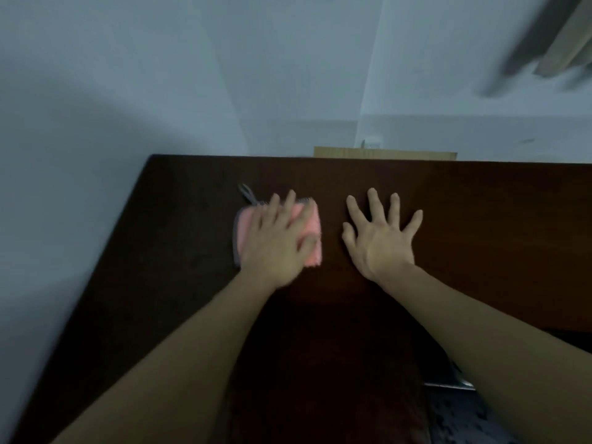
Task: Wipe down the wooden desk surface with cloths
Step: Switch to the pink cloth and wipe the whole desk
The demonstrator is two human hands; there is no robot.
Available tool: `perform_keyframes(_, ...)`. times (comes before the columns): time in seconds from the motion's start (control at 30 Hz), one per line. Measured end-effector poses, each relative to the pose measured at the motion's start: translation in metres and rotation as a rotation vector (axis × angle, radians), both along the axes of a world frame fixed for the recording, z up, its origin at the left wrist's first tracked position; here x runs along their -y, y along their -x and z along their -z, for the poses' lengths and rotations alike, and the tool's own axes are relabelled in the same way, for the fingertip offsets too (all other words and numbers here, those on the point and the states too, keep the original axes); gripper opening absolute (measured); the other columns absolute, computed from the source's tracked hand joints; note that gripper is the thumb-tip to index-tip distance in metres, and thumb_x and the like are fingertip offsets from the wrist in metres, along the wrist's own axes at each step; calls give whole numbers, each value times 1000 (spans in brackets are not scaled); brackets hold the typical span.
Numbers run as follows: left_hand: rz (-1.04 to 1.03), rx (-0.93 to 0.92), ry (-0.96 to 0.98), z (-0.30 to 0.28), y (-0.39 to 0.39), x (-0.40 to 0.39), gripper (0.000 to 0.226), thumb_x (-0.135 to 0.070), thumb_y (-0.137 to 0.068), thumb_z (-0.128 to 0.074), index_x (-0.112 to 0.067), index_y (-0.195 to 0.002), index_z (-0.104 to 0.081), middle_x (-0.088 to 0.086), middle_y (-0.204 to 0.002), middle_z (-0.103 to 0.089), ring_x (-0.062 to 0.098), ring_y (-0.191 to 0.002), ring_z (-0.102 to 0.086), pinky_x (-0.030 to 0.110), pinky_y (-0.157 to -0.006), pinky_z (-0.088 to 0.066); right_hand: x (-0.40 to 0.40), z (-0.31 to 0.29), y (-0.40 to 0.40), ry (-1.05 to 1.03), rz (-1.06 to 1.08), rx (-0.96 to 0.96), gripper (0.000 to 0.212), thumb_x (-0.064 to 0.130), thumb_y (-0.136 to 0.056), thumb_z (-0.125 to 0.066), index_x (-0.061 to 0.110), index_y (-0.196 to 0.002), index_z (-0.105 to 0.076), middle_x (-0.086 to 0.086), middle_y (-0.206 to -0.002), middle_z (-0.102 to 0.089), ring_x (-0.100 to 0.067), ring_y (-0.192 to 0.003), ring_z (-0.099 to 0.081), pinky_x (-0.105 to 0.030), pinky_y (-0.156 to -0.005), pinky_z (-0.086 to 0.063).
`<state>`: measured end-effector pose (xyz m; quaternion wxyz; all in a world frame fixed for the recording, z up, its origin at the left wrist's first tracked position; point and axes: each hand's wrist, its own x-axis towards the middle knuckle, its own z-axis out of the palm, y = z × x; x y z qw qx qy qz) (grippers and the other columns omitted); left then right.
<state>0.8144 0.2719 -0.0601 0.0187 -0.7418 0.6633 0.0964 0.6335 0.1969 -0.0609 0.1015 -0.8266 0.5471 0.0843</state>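
A dark wooden desk [480,219] fills the lower part of the head view. On it, left of centre, lies a pink cloth [309,225] with a grey edge and a grey hanging loop at its far left corner. My left hand [275,241] presses flat on the cloth with straight fingers and covers most of it. My right hand [378,235] rests flat on the bare wood just right of the cloth, fingers spread, holding nothing. The frame is slightly blurred.
The desk's left edge runs along a pale wall [64,187]. A light wooden board [384,153] shows behind the far edge. At the lower right, past the desk's near edge, a dark patterned floor [464,418] is visible.
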Motion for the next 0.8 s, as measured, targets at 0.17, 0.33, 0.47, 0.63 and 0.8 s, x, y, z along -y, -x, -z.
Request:
perform_keyframes(0.17, 211, -38, -62, -4, -3, -79, 64, -61, -103, -17, -42, -159, 5, -2, -169, 5, 24, -156, 5, 46, -124, 1, -2, -17, -29, 28, -2, -133, 59, 48, -106, -20, 25, -160, -12, -10, -170, 1, -45, -153, 9, -78, -112, 2)
perform_keyframes(0.33, 305, -55, -49, 2, -35, -87, 64, -63, -102, -24, -45, -159, -1, -6, -169, 4, 21, -155, 8, 45, -124, 2, -11, -10, -75, -51, -76, -7, 60, 47, -107, -18, 34, -161, 5, -5, -169, 15, -41, -153, 17, -73, -117, 3)
perform_keyframes(0.47, 144, -19, -32, 1, -71, -26, 64, -61, -103, -22, -47, -157, 9, -9, -167, 15, 18, -154, 14, 42, -122, 11, -17, 4, -77, -8, -47, -20, 59, 47, -106, -9, 36, -159, 13, -5, -168, 22, -39, -152, 20, -70, -118, 4)
perform_keyframes(0.63, 27, 30, 7, 10, -112, 64, 63, -61, -103, -17, -43, -159, 5, -3, -170, 8, 26, -156, 6, 49, -126, 0, -17, 6, -76, 22, -54, -26, 59, 48, -105, -7, 37, -160, 12, -4, -168, 19, -39, -153, 18, -69, -118, 5)
perform_keyframes(0.8, -18, 25, 36, 15, -121, 84, 63, -62, -103, -12, -41, -159, 5, -2, -169, 11, 26, -156, 9, 48, -125, 3, -18, 7, -79, 39, -51, -26, 59, 49, -104, -8, 39, -160, 9, -3, -169, 15, -38, -154, 16, -69, -119, 4)
